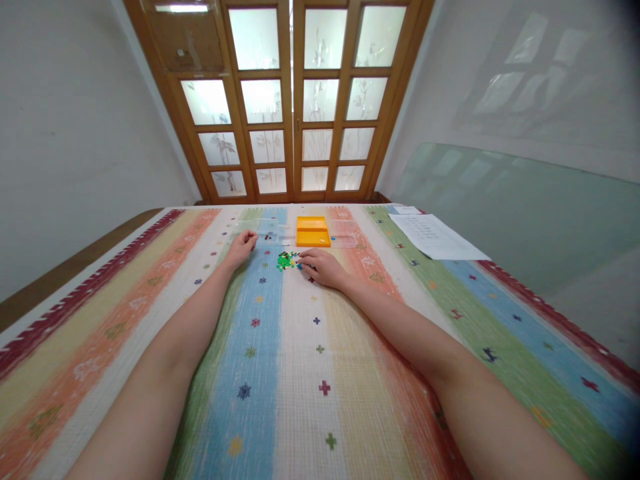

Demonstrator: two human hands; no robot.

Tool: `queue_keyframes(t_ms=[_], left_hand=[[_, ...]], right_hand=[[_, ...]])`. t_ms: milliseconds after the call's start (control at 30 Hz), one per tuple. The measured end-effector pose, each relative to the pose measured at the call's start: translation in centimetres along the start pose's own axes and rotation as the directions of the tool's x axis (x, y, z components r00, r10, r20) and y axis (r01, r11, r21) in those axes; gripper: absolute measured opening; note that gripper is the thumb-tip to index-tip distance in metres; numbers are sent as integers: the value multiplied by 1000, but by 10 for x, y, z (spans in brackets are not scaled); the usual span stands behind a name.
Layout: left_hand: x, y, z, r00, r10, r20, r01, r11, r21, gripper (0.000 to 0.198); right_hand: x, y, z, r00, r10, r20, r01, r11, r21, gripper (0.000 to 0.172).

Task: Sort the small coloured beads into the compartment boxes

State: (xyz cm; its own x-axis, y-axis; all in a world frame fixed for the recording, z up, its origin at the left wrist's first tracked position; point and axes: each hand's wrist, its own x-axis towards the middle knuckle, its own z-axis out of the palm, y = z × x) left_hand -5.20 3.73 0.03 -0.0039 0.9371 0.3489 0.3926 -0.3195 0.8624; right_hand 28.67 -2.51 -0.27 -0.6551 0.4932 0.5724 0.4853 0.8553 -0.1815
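Observation:
A small heap of tiny coloured pieces (285, 261), mostly green with some red, blue and yellow, lies on the striped tablecloth. My right hand (324, 268) rests at the heap's right side, its fingers stretched toward the pieces and slightly apart. To the left, my left hand (242, 249) is closed, fingertips drawn together at the near edge of a clear plastic tray (250, 227); anything between them is too small to make out. A few dark bits lie just right of those fingertips. Behind the heap sits a yellow two-part tray (313, 244) with a small pale piece in its near compartment.
Another clear tray (347, 230) stands right of the yellow one, with a small blue piece near it. Printed paper sheets (435, 237) lie at the table's right. Wooden glazed doors (295, 100) rise beyond the far edge, and a greenish glass panel (500, 207) leans at the right wall.

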Motion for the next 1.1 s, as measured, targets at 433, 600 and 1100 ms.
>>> queue_keyframes(t_ms=[433, 600, 1100], left_hand=[[3, -7, -11, 942, -195, -272, 143, 970, -199, 44], [-1, -4, -4, 974, -137, -181, 136, 991, -17, 39], [-15, 14, 30, 981, 62, 182, -121, 935, 333, 31]], right_hand=[[6, -14, -2, 992, -109, 59, 106, 993, 57, 24], [10, -20, 2, 971, -177, 160, 164, 982, 93, 27], [11, -20, 11, 971, -117, 210, 109, 993, 50, 35]])
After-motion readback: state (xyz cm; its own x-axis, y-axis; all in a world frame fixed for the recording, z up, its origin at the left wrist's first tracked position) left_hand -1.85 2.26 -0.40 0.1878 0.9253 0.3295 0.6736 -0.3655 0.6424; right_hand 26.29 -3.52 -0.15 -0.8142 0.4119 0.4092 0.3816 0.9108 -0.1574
